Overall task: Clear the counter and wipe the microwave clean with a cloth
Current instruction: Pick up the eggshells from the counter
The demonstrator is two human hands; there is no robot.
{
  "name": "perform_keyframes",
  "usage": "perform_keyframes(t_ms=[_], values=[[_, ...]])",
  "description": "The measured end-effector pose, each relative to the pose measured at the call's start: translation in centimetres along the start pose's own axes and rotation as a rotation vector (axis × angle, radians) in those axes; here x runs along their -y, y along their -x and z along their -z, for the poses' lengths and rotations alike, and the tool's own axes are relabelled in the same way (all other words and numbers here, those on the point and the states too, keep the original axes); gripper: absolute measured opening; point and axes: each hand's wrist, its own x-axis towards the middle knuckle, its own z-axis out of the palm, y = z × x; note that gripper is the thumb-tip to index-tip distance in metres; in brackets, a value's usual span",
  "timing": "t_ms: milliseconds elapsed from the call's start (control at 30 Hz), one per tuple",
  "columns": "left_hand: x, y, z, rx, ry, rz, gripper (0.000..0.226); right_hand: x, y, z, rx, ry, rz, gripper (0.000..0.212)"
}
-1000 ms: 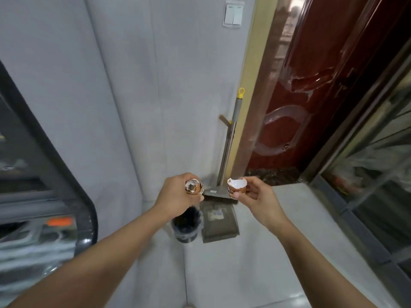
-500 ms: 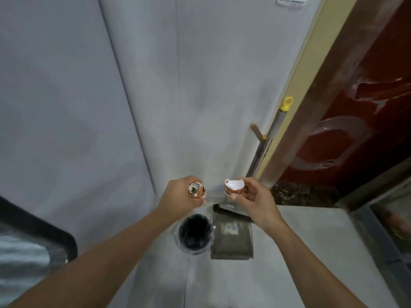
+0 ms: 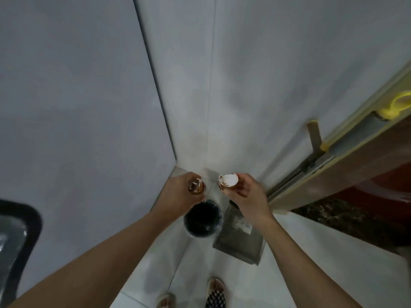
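My left hand (image 3: pixel 178 193) grips a brown eggshell piece (image 3: pixel 196 187), its open end facing up. My right hand (image 3: pixel 245 193) pinches another brown eggshell half (image 3: pixel 228 181) with a white inside. Both hands hover just above a small round bin (image 3: pixel 202 220) with a dark liner that stands on the floor in the wall corner. Neither the microwave, the counter nor a cloth is in view.
A grey dustpan (image 3: pixel 239 237) lies on the floor right of the bin, its handle (image 3: pixel 315 156) with a yellow cap (image 3: pixel 398 105) leaning along the door frame. A dark rounded appliance edge (image 3: pixel 20 236) is at the left. My feet in sandals (image 3: pixel 214 292) show below.
The view has tilted down and moved closer to the corner. Both hands with the eggshells now sit nearer above the bin, and my feet have come into view.
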Motion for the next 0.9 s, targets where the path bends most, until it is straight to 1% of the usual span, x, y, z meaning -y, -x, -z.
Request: perform_keyframes(t_ms=[133, 367, 567, 733, 900], values=[[3.2, -1.6, -3.6, -0.009, -0.007, 0.094, 0.047, -4.9, -2.8, -0.9, 0.053, -0.008, -0.084, 0.035], [11.1, -4.7, -10.3, 0.007, 0.022, 0.189, 0.049, -14.4, -6.8, -4.0, 0.077, -0.046, -0.152, 0.034], [19.7, -6.9, -18.5, 0.009, -0.023, 0.240, 0.050, -26.2, -9.3, -7.3, 0.011, -0.103, -0.258, 0.035], [26.8, -8.9, -25.9, 0.075, -0.060, 0.275, 0.052, -36.8, -11.8, -9.5, -0.021, -0.061, -0.325, 0.034], [32.6, -11.4, -32.5, 0.119, -0.109, 0.280, 0.053, -45.9, -14.4, -11.2, -0.044, -0.008, -0.366, 0.035]])
